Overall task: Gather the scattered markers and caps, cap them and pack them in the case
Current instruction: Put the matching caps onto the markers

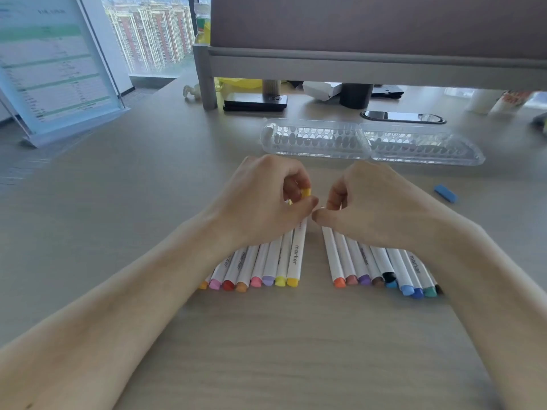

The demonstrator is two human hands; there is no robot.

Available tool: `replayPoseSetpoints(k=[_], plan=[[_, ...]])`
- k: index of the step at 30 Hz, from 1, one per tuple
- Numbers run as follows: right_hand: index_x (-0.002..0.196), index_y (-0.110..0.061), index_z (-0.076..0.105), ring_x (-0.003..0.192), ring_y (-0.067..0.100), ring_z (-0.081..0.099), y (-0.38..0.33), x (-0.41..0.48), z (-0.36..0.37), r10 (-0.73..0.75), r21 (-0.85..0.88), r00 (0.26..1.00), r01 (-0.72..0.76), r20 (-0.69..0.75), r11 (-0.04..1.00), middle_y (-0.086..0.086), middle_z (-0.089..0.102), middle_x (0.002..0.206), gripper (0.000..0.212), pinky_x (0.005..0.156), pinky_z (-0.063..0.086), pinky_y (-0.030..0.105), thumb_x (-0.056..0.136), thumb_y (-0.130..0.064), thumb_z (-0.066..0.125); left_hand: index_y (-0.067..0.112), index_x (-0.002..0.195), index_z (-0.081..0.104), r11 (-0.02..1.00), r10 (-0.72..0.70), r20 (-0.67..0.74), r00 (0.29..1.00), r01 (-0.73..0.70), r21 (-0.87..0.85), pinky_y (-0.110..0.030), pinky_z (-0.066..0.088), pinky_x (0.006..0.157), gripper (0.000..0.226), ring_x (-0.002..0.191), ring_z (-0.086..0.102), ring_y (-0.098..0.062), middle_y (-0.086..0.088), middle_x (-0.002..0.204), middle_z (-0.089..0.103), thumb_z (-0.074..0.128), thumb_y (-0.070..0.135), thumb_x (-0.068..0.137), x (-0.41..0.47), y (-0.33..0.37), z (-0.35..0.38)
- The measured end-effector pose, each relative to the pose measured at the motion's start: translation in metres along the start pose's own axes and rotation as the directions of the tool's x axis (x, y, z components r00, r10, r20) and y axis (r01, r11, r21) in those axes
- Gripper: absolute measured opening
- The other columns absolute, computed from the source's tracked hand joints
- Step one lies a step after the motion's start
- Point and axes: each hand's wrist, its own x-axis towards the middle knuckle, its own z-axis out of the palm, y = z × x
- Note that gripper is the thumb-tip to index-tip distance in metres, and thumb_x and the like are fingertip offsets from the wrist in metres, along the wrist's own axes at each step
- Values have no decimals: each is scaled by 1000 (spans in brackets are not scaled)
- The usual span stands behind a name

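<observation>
Case [315, 139] beyond markers [297, 255]; blue cap [445, 193] (loose) aside.

"marker" printed on the white marker barrels [297, 255]

Head camera looks forward and down, close over markers [297, 255] on a desk [266, 350].

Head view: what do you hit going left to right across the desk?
Acrylic sign stand → left hand, pinching a yellow cap → right hand → blue cap. The marker rows run under both hands, so they are left out.
</observation>
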Motion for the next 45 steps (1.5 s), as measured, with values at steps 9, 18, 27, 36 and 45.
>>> replayPoseSetpoints(k=[9, 18, 27, 36, 45], plan=[[70, -14, 75, 71, 20, 69, -2, -2, 1, -15, -54, 1000, 17, 24, 998, 3, 71, 69, 39, 67, 61, 38, 81, -51, 66, 29, 94, 72, 988, 64, 14, 998, -65, 143, -1, 34, 65, 17, 73, 53, 13, 25, 78, 58, 76, 42, 84, 1, -4, 1], [61, -11, 69, 59, 22, 62, -6, -3, 6, -36, -51, 999, 36, 6, 998, 1, 59, 53, 48, 57, 52, 34, 83, -53, 59, 30, 92, 72, 984, 72, 26, 997, -75, 161, -8, 35, 64, 18, 75, 56, 4, 17, 82, 64, 75, 47, 85, 2, -9, 1], [68, -8, 77, 35, 2, 44, 3, 4, 0, 132, 383, 975, -54, -181, 922, 9, 74, 65, 38, 50, 36, 15, 93, -35, 65, 29, 93, 72, 994, -80, -130, 988, 89, 65, -1, 38, 67, 16, 81, 58, 4, 19, 83, 65, 61, 19, 98, 8, -21, -11], [79, 1, 77, 58, 20, 53, 13, 12, 6, 236, 548, 963, -130, -128, 826, 15, 76, 78, 40, 61, 49, 26, 95, -32, 60, 29, 99, 73, 986, -95, -102, 990, 108, 124, -7, 35, 68, 13, 87, 58, 5, 19, 92, 65, 66, 19, 97, 18, -28, -18], [84, -25, 74, 49, -3, 55, 10, 14, 12, 238, 582, 961, -112, -143, 806, -8, 77, 77, 15, 57, 42, 22, 91, -36, 66, 28, 109, 70, 939, -177, 236, 956, 92, 332, -25, 41, 80, 18, 102, 58, -10, 10, 111, 63, 74, 24, 92, 68, -29, -23]])
